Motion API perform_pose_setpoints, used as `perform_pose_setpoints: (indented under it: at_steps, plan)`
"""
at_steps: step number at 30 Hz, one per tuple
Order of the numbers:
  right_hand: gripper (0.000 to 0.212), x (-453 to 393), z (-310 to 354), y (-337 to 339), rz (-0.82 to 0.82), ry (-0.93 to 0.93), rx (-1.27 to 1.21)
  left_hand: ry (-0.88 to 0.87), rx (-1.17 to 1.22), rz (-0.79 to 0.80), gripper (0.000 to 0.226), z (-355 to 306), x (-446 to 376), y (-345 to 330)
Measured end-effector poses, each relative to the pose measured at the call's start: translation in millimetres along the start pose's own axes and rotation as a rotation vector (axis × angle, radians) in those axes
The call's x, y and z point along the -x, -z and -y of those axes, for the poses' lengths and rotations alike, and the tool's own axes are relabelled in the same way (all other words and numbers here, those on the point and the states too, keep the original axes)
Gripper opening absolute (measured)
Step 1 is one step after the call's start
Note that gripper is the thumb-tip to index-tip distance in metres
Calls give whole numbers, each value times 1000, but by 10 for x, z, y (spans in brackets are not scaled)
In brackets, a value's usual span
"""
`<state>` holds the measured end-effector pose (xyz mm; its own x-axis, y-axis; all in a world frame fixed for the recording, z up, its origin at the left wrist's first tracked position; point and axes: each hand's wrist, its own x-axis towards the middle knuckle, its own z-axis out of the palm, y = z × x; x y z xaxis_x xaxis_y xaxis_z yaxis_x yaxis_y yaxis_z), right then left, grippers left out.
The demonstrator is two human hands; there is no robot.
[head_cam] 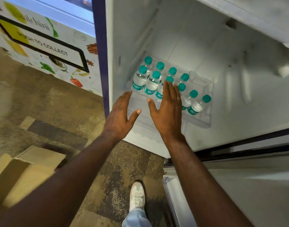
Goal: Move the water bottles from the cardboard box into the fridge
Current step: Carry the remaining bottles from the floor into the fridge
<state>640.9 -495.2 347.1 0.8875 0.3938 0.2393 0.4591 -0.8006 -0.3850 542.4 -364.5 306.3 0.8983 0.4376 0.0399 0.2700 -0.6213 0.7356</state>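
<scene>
Fridge (181,38) fills the frame from 12 to 3 o'clock, door open, white interior, dark blue edge down its left side. Fridge door (255,185) runs along 4 to 5 o'clock, inner face toward the camera. Vending machine (47,40) at 10 to 11 o'clock, just left of the fridge, vegetable graphics and a flap reading "PUSH TO COLLECT". Mottled floor (120,169) from 6 to 9 o'clock. Cardboard box (26,169) at 8 o'clock on the floor, flaps up, blurred, contents not readable. Both bare forearms reach in from 6 o'clock toward the shelf. Clear shelf tray (204,82) sits just right of centre inside the fridge, low front lip. Water bottles (152,82) stand upright on it in two rows, teal caps, teal "Bisleri" labels; ten caps visible, packed close from the tray's left end toward its right front corner, right rear part of the tray bare. Left hand (119,115) at centre, fingers straight and together, thumb out, holding nothing, fingertips at the tray's front-left edge just below the leftmost bottle; contact not clear. Right hand (168,110) just right of it, flat, fingers extended, holding nothing, lying over the front-row bottles at mid tray; whether it touches them I can't tell. White shoe (137,197) and light jeans cuff at 6 o'clock.
</scene>
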Motion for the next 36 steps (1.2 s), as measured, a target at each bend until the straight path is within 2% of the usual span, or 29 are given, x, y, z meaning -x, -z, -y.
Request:
perform_pose_setpoints:
  at_steps: [4,7,16,24,36]
  plan:
    - [81,414,128,-115,92,36,13,37,-56,24,72,263,461,51]
    - [83,710,229,-257,196,50,35,67,-205,50,72,457,755,121]
    - [80,1415,822,-737,337,209,46,247,-478,63,81,1101,1565,626]
    - [74,1998,1628,-1130,491,487,29,475,-462,-39,85,1795,2445,1147]
    - [70,2746,2686,-1616,734,914,58,866,-374,-287,80,2328,3762,1442]
